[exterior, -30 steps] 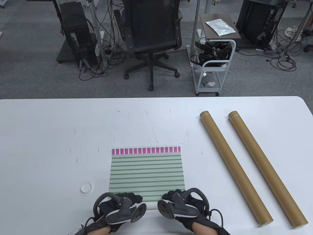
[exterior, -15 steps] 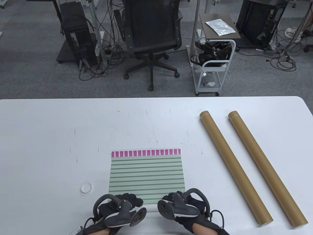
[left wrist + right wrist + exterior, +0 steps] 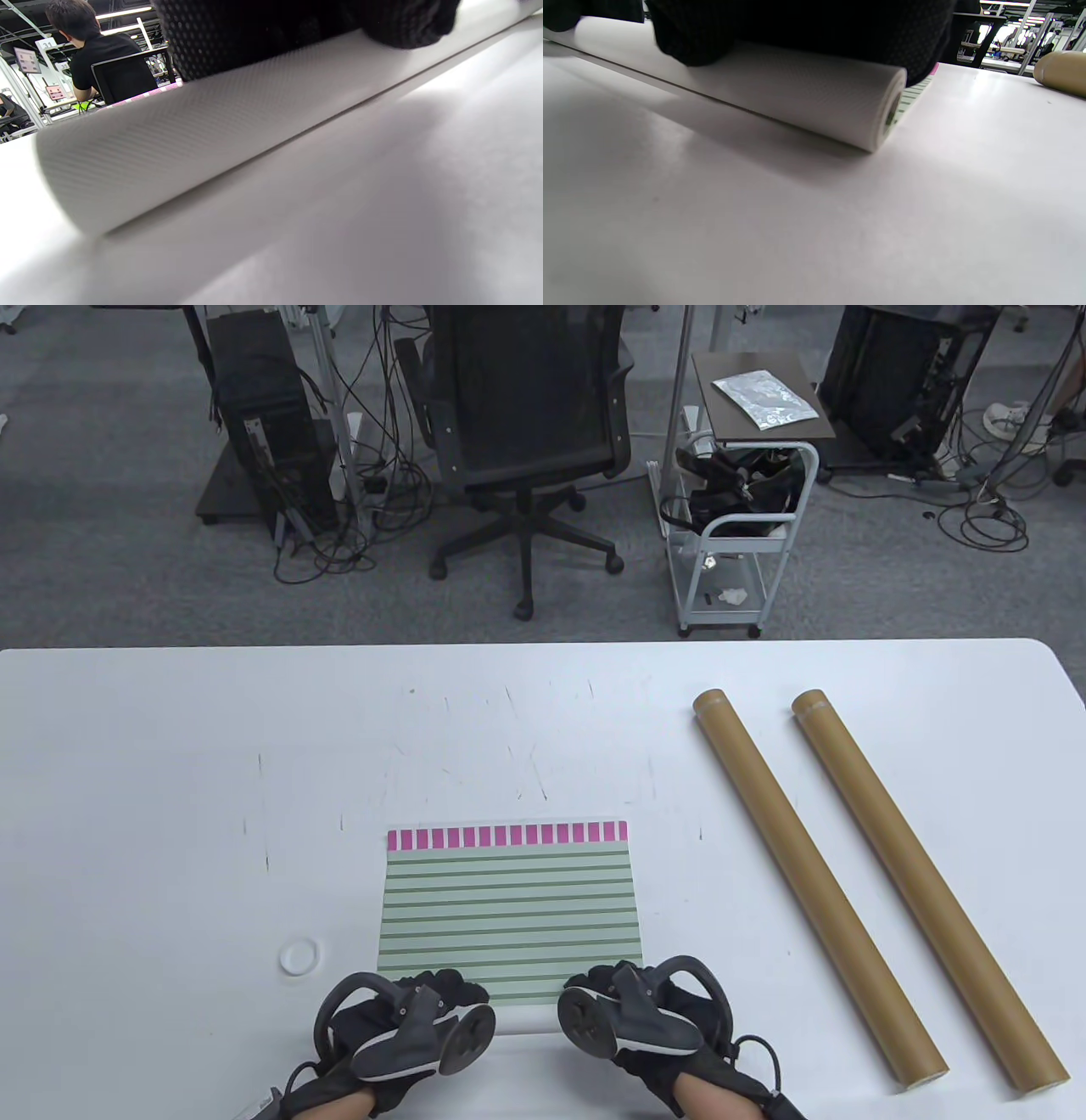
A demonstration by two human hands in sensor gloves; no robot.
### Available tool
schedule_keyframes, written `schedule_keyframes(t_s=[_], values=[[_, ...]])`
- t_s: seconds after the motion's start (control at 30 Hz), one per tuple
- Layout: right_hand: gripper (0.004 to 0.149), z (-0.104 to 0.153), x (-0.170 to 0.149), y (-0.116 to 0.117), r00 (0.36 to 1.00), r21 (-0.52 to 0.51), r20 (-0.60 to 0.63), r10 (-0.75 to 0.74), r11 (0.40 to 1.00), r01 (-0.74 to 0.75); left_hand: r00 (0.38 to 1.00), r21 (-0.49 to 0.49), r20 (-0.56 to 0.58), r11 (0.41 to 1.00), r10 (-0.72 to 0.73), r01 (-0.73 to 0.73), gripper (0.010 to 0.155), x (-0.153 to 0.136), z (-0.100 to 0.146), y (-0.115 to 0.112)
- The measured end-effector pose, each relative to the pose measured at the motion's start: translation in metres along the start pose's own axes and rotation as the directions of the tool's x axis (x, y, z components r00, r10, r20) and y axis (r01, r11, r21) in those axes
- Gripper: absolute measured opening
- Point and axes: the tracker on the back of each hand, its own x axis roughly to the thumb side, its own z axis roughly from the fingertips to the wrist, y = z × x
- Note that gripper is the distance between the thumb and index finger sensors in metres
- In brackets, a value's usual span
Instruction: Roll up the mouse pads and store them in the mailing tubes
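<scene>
A green-striped mouse pad (image 3: 509,908) with a pink-checked far edge lies on the white table (image 3: 170,780). Its near edge is rolled into a white roll (image 3: 526,1020). My left hand (image 3: 441,989) and right hand (image 3: 598,982) both rest on top of the roll with fingers curled over it. The left wrist view shows the roll (image 3: 212,140) under my gloved fingers (image 3: 254,34). The right wrist view shows the roll's open right end (image 3: 891,112) under my fingers (image 3: 797,25). Two brown mailing tubes (image 3: 814,882) (image 3: 925,886) lie diagonally to the right.
A white round cap (image 3: 299,957) lies on the table left of the pad. One tube's end shows at the right wrist view's edge (image 3: 1060,72). Beyond the table's far edge stand an office chair (image 3: 526,432) and a small cart (image 3: 738,517).
The pad's pink far edge slid slightly toward me. Both hands shifted a little forward on the roll and slightly apart.
</scene>
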Motion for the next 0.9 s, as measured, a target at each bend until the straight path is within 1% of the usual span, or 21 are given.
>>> schedule_keyframes(t_s=[0.1,0.13,0.17,0.2,0.27,0.4,0.5,0.63,0.8,0.9], values=[[0.052,0.0008,-0.0026,0.0035,1.000,0.010,-0.021,-0.012,1.000,0.013,1.000,0.000,-0.015,1.000,-0.013,0.013,0.053,0.0017,-0.0004,0.0001],[0.054,0.0014,-0.0033,0.0047,0.999,0.017,-0.044,0.004,1.000,-0.003,0.999,-0.001,-0.032,1.000,-0.020,0.020,0.053,0.0022,-0.0003,-0.0001],[0.056,0.0032,-0.0060,0.0050,0.995,0.015,-0.085,0.053,0.999,-0.051,0.998,-0.009,-0.055,0.999,-0.032,0.032,0.054,0.0034,-0.0004,-0.0004],[0.057,0.0033,-0.0090,0.0049,0.994,0.000,-0.090,0.069,0.998,-0.069,0.997,-0.017,-0.061,0.998,-0.054,0.053,0.054,0.0050,-0.0008,0.0003],[0.056,0.0024,-0.0103,0.0058,0.995,0.006,-0.094,0.012,1.000,-0.011,0.995,-0.021,-0.067,0.997,-0.069,0.068,0.055,0.0068,-0.0020,0.0012],[0.055,0.0006,-0.0071,0.0030,0.996,0.013,-0.070,0.055,0.998,-0.054,0.996,-0.024,-0.063,0.998,-0.059,0.058,0.055,0.0054,-0.0025,0.0012],[0.054,0.0003,-0.0059,0.0009,0.999,0.064,-0.046,0.019,0.998,-0.016,0.999,-0.049,-0.037,0.998,-0.029,0.027,0.055,0.0040,-0.0025,0.0022],[0.053,-0.0002,-0.0070,-0.0001,0.999,0.071,-0.044,-0.002,0.997,0.005,0.999,-0.056,-0.037,0.998,-0.029,0.027,0.054,0.0043,-0.0028,0.0022],[0.058,0.0034,-0.0093,0.0011,0.999,0.065,-0.036,-0.008,0.998,0.010,0.999,-0.066,-0.037,0.998,-0.025,0.023,0.054,0.0051,-0.0030,0.0011],[0.060,0.0038,-0.0084,0.0011,1.000,0.060,-0.030,0.007,0.998,-0.005,0.998,-0.069,-0.031,0.997,-0.049,0.047,0.057,0.0081,-0.0028,0.0016]])
